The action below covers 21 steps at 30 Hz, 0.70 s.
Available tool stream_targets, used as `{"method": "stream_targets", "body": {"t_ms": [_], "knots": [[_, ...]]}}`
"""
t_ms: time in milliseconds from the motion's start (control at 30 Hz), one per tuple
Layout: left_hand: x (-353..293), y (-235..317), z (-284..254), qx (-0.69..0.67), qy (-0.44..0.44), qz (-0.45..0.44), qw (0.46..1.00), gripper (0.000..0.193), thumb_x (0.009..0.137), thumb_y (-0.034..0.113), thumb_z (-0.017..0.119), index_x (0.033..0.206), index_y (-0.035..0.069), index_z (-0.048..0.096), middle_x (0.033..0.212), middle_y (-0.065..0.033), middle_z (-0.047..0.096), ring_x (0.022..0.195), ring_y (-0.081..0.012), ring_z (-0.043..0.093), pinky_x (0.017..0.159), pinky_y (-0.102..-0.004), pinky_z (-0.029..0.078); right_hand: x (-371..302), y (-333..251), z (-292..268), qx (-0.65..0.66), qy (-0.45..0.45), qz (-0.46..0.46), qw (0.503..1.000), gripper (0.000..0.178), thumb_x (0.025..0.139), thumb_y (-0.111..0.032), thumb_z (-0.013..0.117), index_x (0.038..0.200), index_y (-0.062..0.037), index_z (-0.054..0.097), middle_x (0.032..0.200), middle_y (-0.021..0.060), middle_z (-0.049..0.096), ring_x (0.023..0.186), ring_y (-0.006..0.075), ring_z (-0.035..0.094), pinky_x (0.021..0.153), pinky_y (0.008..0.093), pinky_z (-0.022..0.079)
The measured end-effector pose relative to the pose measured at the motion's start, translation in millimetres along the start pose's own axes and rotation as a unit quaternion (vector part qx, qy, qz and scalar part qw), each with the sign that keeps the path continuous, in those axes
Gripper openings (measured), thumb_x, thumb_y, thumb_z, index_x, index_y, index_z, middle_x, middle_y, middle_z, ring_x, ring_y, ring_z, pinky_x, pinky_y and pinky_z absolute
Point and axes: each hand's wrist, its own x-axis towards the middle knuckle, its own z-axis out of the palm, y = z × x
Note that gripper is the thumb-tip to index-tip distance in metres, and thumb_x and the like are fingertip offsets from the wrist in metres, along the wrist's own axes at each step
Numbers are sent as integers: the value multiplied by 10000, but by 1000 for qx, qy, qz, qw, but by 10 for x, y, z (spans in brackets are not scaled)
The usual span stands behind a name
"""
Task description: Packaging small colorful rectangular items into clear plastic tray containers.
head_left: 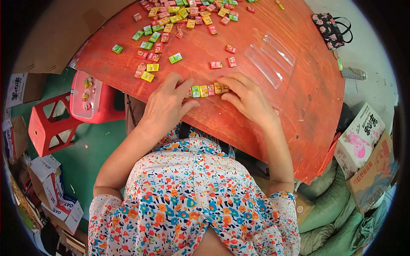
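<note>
In the head view, your left hand (pixel 166 101) and your right hand (pixel 249 100) meet at a short, straight row of small, bright, flat boxes (pixel 204 91). The row lies on the red wooden tabletop (pixel 294 128), close to the edge by your tummy. Its boxes are green, yellow, pink and orange, and they sit side by side, touching.

Your left thumb and fingers are close together around the left end of the row. Your right thumb and fingers hold the right end the same way.

Two loose pink-red boxes (pixel 216 65) (pixel 231 62) lie a bit past the row. A shiny green box (pixel 175 58) lies past your left hand. A big messy pile of small, colourful boxes (pixel 183 15) sits by the tabletop's far edge. A clear plastic tray with long grooves (pixel 271 59) lies toward the tabletop's right edge. Off its left edge, you have a red plastic stool (pixel 40 128) and a see-through plastic tub (pixel 97 96).
</note>
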Motion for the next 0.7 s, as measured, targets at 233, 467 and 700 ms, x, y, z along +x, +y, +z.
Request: {"method": "stream_targets", "body": {"t_ms": [233,467,700], "knots": [[24,31,8,4,-19,-17,1000,451,720,192,776,1098,28,595,950,-126,505,835,-307,605,681,-404,512,21,-101,101,17,15,17,1000,420,770,-158,718,1160,-50,606,1150,107,584,1039,309,576,874,394,473],[-80,-33,-73,-27,5,-15,1000,468,715,175,779,1114,10,598,988,-134,531,845,-316,605,699,-403,510,90,-80,23,-8,5,4,1000,422,771,-194,722,1159,-72,613,1119,113,595,1014,305,591,845,400,482],[-177,-109,-148,-58,7,-57,997,461,718,144,776,1112,-16,596,974,-149,551,822,-328,608,709,-404,509,866,-237,230,-69,90,-112,987,357,795,-181,690,1131,-80,628,1107,98,608,1027,301,588,861,394,487]]}}
